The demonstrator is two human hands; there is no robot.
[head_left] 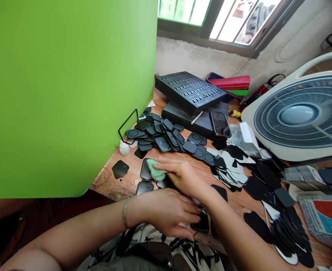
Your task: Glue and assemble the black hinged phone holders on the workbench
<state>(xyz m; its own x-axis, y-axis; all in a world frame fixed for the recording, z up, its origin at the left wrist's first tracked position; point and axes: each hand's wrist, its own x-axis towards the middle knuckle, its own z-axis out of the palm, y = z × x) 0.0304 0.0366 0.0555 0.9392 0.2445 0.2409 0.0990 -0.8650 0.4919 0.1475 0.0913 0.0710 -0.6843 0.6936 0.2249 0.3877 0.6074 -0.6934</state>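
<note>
My right hand (180, 174) reaches across to the left and pinches a small pale green cloth (156, 170), pressing it onto a black glossy square piece (146, 169) on the wooden table (118, 180). My left hand (168, 212) sits below it near the table's front edge, fingers closed around another black glossy piece (202, 221). A further black piece (144, 187) lies just left of my hands. A heap of similar black rounded pieces (166, 137) lies behind them.
A green panel (70, 94) walls off the left. Black perforated trays (190, 92) and a phone (219, 123) lie at the back. A white fan (298, 116) stands right. Black and white card pieces (233, 169) spread rightward. A small white bottle (124, 148) stands left.
</note>
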